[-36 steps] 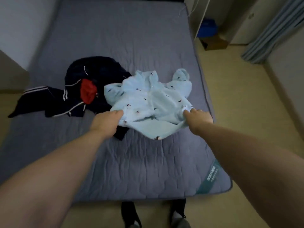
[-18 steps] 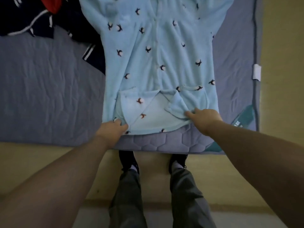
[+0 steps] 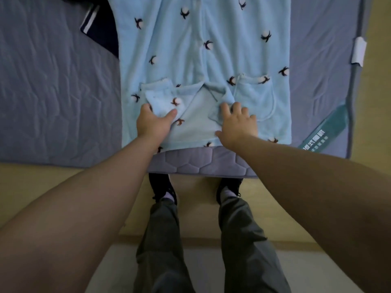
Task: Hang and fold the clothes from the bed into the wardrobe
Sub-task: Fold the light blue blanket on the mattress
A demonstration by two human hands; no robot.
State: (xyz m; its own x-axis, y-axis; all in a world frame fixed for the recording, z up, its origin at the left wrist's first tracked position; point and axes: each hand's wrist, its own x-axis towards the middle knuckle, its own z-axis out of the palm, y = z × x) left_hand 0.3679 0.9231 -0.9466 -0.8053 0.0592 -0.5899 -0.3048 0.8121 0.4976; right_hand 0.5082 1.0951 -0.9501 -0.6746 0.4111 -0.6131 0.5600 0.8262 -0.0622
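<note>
Pinching: my left hand (image 3: 153,123) nips a turned-back flap of the blue robe (image 3: 203,49).
Pressing: my right hand (image 3: 238,123), fingers spread flat, on the other flap.

A teal label (image 3: 323,132) on the bed cover (image 3: 317,49) bears white Chinese characters, only partly legible.

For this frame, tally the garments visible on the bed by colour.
Light blue printed fleece garment: 1
Dark navy garment with white stripes: 1
Total: 2
</note>
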